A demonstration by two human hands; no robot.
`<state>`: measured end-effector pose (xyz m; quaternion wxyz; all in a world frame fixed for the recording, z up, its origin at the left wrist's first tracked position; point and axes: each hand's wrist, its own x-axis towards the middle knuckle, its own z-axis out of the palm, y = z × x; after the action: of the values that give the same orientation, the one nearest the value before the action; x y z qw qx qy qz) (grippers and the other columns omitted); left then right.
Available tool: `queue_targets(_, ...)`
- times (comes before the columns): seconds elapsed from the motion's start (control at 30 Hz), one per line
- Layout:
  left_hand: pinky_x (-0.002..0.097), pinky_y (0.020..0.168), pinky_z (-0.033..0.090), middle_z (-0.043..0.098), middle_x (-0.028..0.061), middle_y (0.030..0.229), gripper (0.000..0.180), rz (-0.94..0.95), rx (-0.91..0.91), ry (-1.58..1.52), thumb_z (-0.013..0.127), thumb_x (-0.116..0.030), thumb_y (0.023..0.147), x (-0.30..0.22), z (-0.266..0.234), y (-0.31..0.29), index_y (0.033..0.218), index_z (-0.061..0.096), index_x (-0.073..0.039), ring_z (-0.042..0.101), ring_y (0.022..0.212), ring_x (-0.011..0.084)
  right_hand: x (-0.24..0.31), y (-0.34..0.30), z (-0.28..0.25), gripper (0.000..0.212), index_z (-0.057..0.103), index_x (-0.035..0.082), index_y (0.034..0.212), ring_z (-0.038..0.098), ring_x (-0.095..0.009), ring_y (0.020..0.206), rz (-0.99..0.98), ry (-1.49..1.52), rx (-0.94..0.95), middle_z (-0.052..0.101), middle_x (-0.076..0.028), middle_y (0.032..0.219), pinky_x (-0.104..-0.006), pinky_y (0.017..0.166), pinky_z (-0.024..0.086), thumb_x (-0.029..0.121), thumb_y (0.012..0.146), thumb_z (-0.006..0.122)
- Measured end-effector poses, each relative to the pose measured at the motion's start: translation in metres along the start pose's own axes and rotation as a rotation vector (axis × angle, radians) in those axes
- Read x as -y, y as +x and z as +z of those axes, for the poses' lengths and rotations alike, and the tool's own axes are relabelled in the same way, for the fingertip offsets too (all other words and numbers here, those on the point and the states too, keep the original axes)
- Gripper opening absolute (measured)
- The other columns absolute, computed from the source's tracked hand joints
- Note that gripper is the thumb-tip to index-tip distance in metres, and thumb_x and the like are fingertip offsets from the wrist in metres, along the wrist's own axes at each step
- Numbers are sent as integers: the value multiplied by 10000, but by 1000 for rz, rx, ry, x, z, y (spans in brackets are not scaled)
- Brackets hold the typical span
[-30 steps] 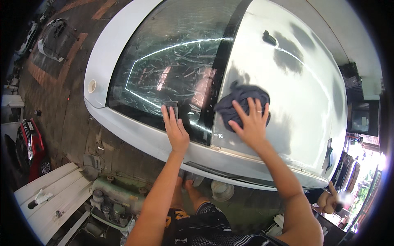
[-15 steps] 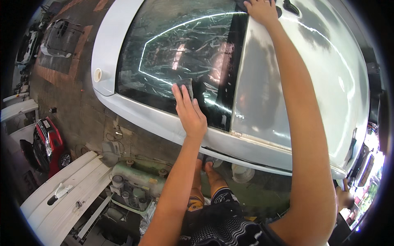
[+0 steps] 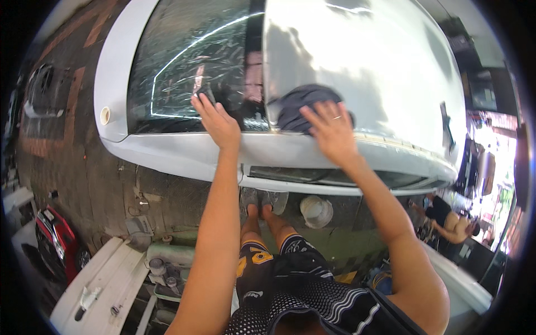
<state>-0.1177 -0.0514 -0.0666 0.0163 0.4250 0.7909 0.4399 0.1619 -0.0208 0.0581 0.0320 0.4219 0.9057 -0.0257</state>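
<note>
A light grey and white car body fills the upper view, its roof dull and patchy. Wet-looking streaks cover the dark rear glass. Over the glass near its lower edge, my left hand pinches a small dark sheet, perhaps sandpaper, mostly hidden by the fingers. My right hand presses a bunched dark cloth against the roof near its close edge, fingers spread over it. The cloth lies just right of the seam between glass and roof.
Below the car's side, a whitish bucket stands right of my feet. At lower left are a long white panel, a green tank-like machine and a red car. Another person is at far right.
My right hand has come from the roof's far side to its near edge, bringing the dark cloth along. My left hand stays over the glass with the sheet; the whole view has shifted.
</note>
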Motion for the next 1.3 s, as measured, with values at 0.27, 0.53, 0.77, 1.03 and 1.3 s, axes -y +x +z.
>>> queue_targets(0.27,515,1171,336,275,301,1618,497,37,0,27,433,-182,1090,-3,7,-5,1518,361,59,303,1495,457,-244,-160,-12,690,381,179,1583,336,-443,1470,672,-37,-311,384,-276,1572,-575,1200,242,500,1004,578)
queue_targets(0.53,497,1186,324,293,301,1611,505,35,-16,46,412,-220,1098,8,2,-2,1516,370,61,334,1477,453,-43,-41,29,821,305,145,1604,232,-457,1510,493,-11,-302,337,-221,1591,-679,1209,103,538,953,614)
queue_targets(0.77,501,1213,280,286,317,1607,527,41,75,-45,372,-253,1112,-13,15,-6,1515,359,86,303,1485,469,100,73,65,574,520,156,1493,321,-284,1509,17,72,-218,440,-71,1586,-530,1264,143,382,973,612)
queue_targets(1.03,426,1158,385,340,231,1609,572,-206,68,-550,378,-314,1127,42,-93,-46,1557,317,58,430,1434,331,129,-77,41,395,643,65,1261,671,-406,1040,462,1273,-109,708,-189,1141,-484,864,534,380,1049,535)
queue_targets(1.3,410,931,514,666,188,1252,382,-539,595,-102,502,-223,1067,73,-292,-191,1341,597,26,656,1072,308,59,-470,83,421,726,34,1078,666,-413,1052,1083,698,189,719,-223,1066,-495,913,510,409,1013,545)
